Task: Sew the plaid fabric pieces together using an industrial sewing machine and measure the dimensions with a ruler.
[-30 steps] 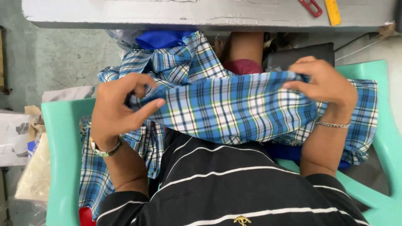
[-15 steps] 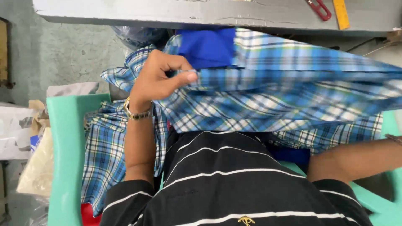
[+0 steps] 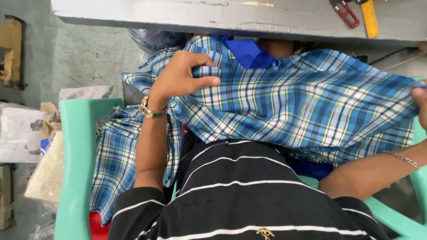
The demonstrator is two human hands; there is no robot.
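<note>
A blue, white and yellow plaid garment (image 3: pixel 311 106) is stretched wide across my lap, under the table edge. My left hand (image 3: pixel 182 75), with a gold watch at the wrist, pinches the cloth's upper left edge. My right hand (image 3: pixel 420 100) shows only partly at the right frame edge, gripping the cloth's far right end; a thin bracelet sits on that forearm. A solid blue fabric piece (image 3: pixel 244 51) lies at the top of the plaid. More plaid cloth (image 3: pixel 115 164) hangs over the chair's left side.
I sit in a green plastic chair (image 3: pixel 73 169). A grey table (image 3: pixel 222 18) runs along the top, with red-handled pliers (image 3: pixel 344 11) and a yellow tool (image 3: pixel 369 18) on it. Bags and cardboard (image 3: pixel 26 138) lie on the floor at left.
Both hands have drawn apart, spreading the plaid cloth wide; the right hand moved out to the right frame edge and the left hand shifted up and rightward.
</note>
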